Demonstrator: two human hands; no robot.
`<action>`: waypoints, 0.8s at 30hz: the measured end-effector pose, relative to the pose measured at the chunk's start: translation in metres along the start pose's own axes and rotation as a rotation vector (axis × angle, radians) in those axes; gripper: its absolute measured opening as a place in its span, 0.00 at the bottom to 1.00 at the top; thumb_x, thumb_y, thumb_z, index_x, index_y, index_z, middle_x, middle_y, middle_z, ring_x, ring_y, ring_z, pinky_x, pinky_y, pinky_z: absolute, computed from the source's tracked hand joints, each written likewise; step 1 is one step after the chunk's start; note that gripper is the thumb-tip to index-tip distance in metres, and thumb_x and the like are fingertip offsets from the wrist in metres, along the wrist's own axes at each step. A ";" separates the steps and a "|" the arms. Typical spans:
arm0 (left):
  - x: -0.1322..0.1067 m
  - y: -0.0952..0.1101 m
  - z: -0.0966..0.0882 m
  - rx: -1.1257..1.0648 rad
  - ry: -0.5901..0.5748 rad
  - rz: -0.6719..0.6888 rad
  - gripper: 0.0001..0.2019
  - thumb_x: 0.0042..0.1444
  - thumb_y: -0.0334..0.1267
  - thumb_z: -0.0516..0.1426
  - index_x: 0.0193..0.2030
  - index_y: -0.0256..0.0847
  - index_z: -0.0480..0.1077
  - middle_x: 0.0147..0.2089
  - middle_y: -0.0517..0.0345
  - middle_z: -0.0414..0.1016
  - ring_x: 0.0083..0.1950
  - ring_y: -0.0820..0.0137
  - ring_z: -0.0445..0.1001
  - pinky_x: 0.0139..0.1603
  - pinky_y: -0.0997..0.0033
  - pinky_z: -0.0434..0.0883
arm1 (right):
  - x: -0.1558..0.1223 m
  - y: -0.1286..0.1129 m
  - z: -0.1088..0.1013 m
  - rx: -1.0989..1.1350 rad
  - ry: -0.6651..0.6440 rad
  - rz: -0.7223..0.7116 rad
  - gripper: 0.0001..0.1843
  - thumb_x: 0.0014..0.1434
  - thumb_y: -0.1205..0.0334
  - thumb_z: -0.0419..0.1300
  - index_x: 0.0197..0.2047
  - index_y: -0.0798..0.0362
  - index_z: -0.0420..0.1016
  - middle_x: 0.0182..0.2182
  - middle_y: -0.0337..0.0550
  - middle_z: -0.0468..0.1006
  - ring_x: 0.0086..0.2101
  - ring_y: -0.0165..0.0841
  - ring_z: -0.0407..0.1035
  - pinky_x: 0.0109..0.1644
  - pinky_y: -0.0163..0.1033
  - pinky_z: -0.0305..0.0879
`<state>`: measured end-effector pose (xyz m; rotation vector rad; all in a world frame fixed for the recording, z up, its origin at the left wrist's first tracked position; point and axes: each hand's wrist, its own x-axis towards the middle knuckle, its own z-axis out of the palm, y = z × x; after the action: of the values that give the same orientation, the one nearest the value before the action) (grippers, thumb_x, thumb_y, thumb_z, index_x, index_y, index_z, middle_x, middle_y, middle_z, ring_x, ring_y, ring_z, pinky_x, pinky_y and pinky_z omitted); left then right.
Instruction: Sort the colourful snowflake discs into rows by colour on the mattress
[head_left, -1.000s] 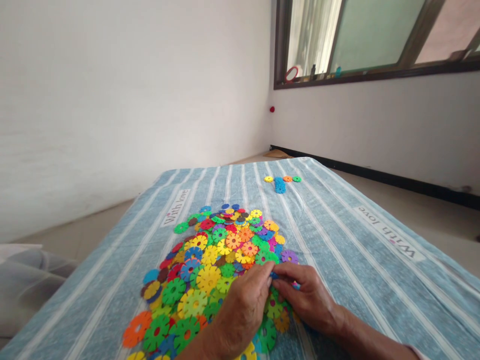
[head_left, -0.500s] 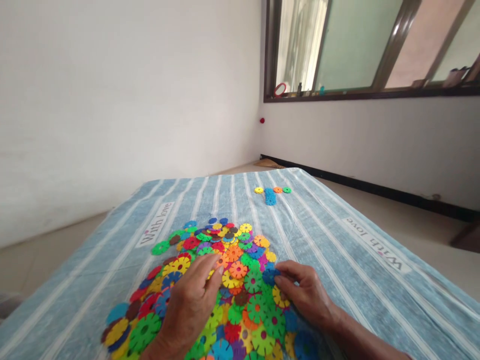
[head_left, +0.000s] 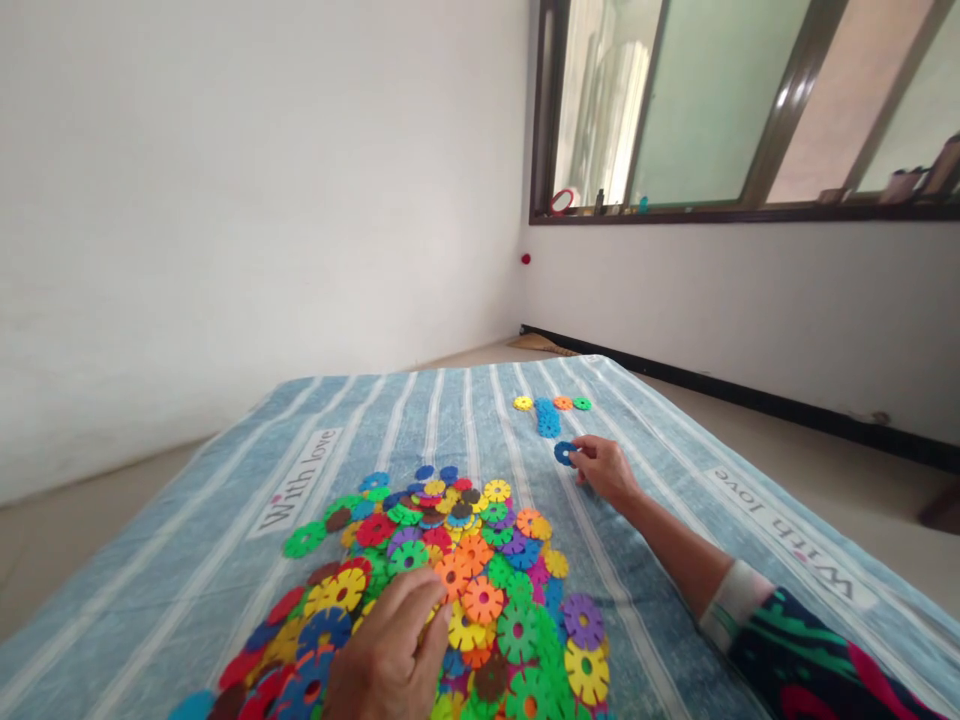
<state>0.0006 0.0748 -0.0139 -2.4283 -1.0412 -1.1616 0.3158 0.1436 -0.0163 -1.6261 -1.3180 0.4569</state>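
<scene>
A heap of coloured plastic snowflake discs (head_left: 450,560) lies on a blue striped cloth (head_left: 675,520). My right hand (head_left: 604,468) is stretched far forward and pinches a blue disc (head_left: 564,452) just short of a small row of discs: yellow (head_left: 523,403), orange (head_left: 562,402), green (head_left: 581,404) and a line of blue ones (head_left: 548,420). My left hand (head_left: 394,650) rests on the near part of the heap, fingers curled down onto the discs, fingertips by an orange disc (head_left: 452,574).
The cloth carries the words "With love" (head_left: 295,482) on both sides. White walls meet at a far corner; a dark-framed window (head_left: 742,110) with small items on its sill is at upper right. Bare floor surrounds the cloth.
My right hand left the heap and reached forward with a blue disc toward the small row. My left hand slid back toward me over the heap. The view tilted slightly.
</scene>
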 end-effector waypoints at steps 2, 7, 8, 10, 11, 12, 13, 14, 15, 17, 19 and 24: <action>-0.002 -0.002 0.000 -0.005 -0.026 0.003 0.09 0.59 0.37 0.49 0.37 0.41 0.70 0.38 0.54 0.78 0.38 0.70 0.79 0.38 0.78 0.75 | 0.021 0.003 0.005 -0.048 0.022 -0.001 0.11 0.50 0.63 0.55 0.34 0.56 0.76 0.17 0.35 0.72 0.17 0.29 0.68 0.25 0.32 0.62; -0.006 -0.006 0.000 -0.023 -0.079 -0.018 0.08 0.59 0.37 0.50 0.38 0.43 0.70 0.40 0.56 0.77 0.40 0.71 0.78 0.41 0.79 0.74 | 0.059 0.006 0.018 -0.189 0.040 -0.004 0.12 0.49 0.68 0.55 0.36 0.55 0.77 0.19 0.36 0.74 0.19 0.29 0.69 0.31 0.34 0.64; -0.006 -0.006 0.001 -0.028 -0.076 -0.021 0.08 0.59 0.37 0.50 0.38 0.43 0.70 0.40 0.56 0.77 0.40 0.71 0.78 0.41 0.80 0.74 | 0.064 0.007 0.020 -0.215 0.038 0.000 0.13 0.49 0.68 0.55 0.37 0.55 0.78 0.20 0.37 0.75 0.19 0.29 0.69 0.32 0.34 0.64; -0.007 -0.006 0.003 -0.035 -0.067 -0.020 0.08 0.59 0.38 0.50 0.38 0.43 0.70 0.39 0.56 0.77 0.39 0.71 0.78 0.40 0.80 0.74 | 0.069 0.008 0.023 -0.260 0.030 0.006 0.14 0.49 0.68 0.55 0.38 0.54 0.78 0.21 0.38 0.76 0.20 0.30 0.70 0.33 0.34 0.64; -0.007 -0.005 0.003 -0.038 -0.057 -0.017 0.08 0.59 0.38 0.50 0.37 0.43 0.70 0.39 0.56 0.77 0.39 0.72 0.78 0.40 0.80 0.74 | 0.071 0.009 0.024 -0.280 0.024 0.005 0.15 0.48 0.68 0.55 0.39 0.54 0.78 0.23 0.38 0.77 0.21 0.30 0.70 0.33 0.34 0.64; -0.007 -0.005 0.004 -0.041 -0.037 -0.013 0.08 0.59 0.38 0.49 0.37 0.43 0.70 0.38 0.56 0.77 0.38 0.72 0.78 0.39 0.80 0.74 | 0.072 0.010 0.024 -0.298 0.019 0.003 0.15 0.48 0.68 0.56 0.40 0.54 0.78 0.23 0.39 0.77 0.22 0.31 0.71 0.34 0.35 0.64; -0.006 -0.004 0.005 -0.044 -0.020 -0.009 0.09 0.60 0.38 0.49 0.37 0.43 0.70 0.38 0.57 0.77 0.37 0.72 0.78 0.39 0.80 0.74 | 0.072 0.011 0.025 -0.313 0.013 -0.001 0.16 0.48 0.68 0.56 0.40 0.54 0.78 0.24 0.39 0.78 0.23 0.31 0.71 0.34 0.35 0.64; -0.006 -0.003 0.005 -0.047 -0.010 -0.006 0.09 0.60 0.38 0.49 0.36 0.43 0.70 0.38 0.57 0.77 0.37 0.72 0.78 0.38 0.80 0.74 | 0.072 0.011 0.025 -0.327 0.009 -0.005 0.16 0.48 0.68 0.56 0.41 0.54 0.78 0.24 0.39 0.78 0.24 0.32 0.71 0.34 0.35 0.64; -0.005 -0.002 0.004 -0.049 -0.008 -0.004 0.09 0.60 0.38 0.49 0.36 0.43 0.70 0.37 0.57 0.77 0.37 0.72 0.78 0.38 0.80 0.74 | 0.072 0.012 0.025 -0.341 0.006 -0.011 0.17 0.48 0.67 0.56 0.42 0.54 0.78 0.24 0.39 0.78 0.24 0.32 0.72 0.35 0.35 0.64; -0.003 0.000 0.002 -0.051 -0.019 -0.001 0.09 0.60 0.38 0.49 0.36 0.43 0.70 0.37 0.57 0.77 0.37 0.73 0.78 0.37 0.81 0.74 | 0.072 0.012 0.024 -0.365 0.003 -0.021 0.17 0.49 0.67 0.56 0.42 0.54 0.78 0.23 0.39 0.78 0.26 0.33 0.72 0.36 0.35 0.64; 0.000 0.002 0.000 -0.054 -0.032 -0.002 0.09 0.60 0.37 0.49 0.36 0.43 0.70 0.37 0.57 0.77 0.37 0.73 0.78 0.37 0.81 0.74 | 0.072 0.012 0.024 -0.388 0.003 -0.033 0.17 0.49 0.67 0.56 0.42 0.54 0.78 0.22 0.40 0.77 0.27 0.34 0.72 0.37 0.35 0.64; 0.004 0.005 -0.003 -0.082 -0.051 -0.026 0.09 0.59 0.36 0.49 0.34 0.42 0.70 0.36 0.57 0.76 0.36 0.73 0.77 0.37 0.80 0.74 | 0.072 0.013 0.022 -0.440 0.003 -0.059 0.15 0.48 0.67 0.57 0.41 0.52 0.78 0.25 0.40 0.78 0.30 0.35 0.72 0.39 0.36 0.63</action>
<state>0.0037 0.0714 -0.0088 -2.5272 -1.0632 -1.1787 0.3305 0.2187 -0.0183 -1.9347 -1.5349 0.1306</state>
